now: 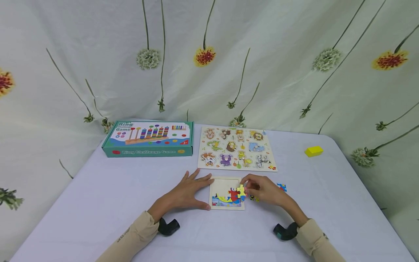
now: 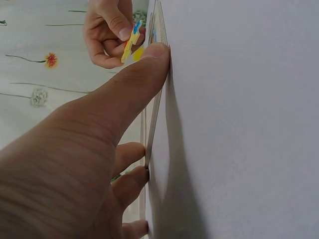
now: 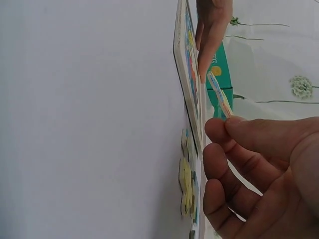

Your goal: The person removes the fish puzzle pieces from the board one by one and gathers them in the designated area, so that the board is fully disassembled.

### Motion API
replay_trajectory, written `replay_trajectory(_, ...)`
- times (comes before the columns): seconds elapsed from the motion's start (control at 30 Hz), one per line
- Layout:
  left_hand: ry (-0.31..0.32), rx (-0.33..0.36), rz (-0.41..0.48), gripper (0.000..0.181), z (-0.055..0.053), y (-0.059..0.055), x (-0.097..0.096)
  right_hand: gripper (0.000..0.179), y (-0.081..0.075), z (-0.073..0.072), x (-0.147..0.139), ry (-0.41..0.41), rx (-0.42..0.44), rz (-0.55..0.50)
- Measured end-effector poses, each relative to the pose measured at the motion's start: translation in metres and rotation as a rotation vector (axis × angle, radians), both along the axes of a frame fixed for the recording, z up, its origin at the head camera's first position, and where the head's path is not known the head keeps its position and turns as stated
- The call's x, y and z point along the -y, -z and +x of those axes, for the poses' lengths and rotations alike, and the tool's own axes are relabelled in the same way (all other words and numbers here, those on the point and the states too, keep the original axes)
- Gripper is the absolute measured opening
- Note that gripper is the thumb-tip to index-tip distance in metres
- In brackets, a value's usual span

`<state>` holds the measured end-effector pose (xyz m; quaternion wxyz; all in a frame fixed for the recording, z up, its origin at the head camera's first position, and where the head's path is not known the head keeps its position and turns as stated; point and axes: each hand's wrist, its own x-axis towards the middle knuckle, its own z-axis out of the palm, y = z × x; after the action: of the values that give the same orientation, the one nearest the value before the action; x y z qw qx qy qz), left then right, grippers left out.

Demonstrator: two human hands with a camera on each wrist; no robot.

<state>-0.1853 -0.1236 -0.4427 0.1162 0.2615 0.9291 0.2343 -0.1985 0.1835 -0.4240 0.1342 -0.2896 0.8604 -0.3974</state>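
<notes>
A small square jigsaw tray (image 1: 226, 182) with a pale wooden rim lies on the table, several joined pieces filling its lower part in blue, yellow and red. My left hand (image 1: 186, 191) rests at the tray's left side, fingers spread and extended, the thumb (image 2: 155, 52) touching the rim near its lower corner. Between thumb and fingertips, my right hand (image 1: 266, 190) pinches a yellow and blue jigsaw piece (image 1: 241, 191). In the right wrist view that piece (image 3: 220, 93) is tilted, held above the tray's right side. Loose jigsaw pieces (image 3: 186, 186) lie beside the tray, partly hidden under my right hand in the head view.
Behind the tray lies an animal puzzle board (image 1: 219, 147). A green Ring Challenge Game box (image 1: 148, 151) stands at the back left, and a yellow block (image 1: 313, 151) sits at the back right. Flower-patterned cloth (image 1: 268, 47) hangs behind the table.
</notes>
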Motion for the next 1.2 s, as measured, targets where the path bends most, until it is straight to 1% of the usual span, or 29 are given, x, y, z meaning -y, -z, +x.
replay_trajectory(0.27,0.004,-0.002,-0.001,0.09,0.0,-0.001,0.0,0.02,0.002,0.002,-0.006,0.007,-0.005,0.003)
replay_trajectory(0.5,0.001,0.002,0.007,0.089,0.001,-0.002,0.0,0.019,0.006,0.002,-0.014,0.01,0.005,-0.025)
replay_trajectory(0.8,0.003,-0.001,0.008,0.09,0.001,-0.002,0.0,0.02,0.004,0.004,-0.024,0.062,0.021,0.001)
replay_trajectory(1.1,-0.001,0.005,0.003,0.089,0.001,-0.002,0.0,0.021,0.005,0.006,-0.037,0.1,0.042,0.0)
replay_trajectory(1.2,-0.002,0.007,0.002,0.089,0.001,-0.002,0.0,0.021,0.006,0.007,-0.041,0.117,0.036,0.012)
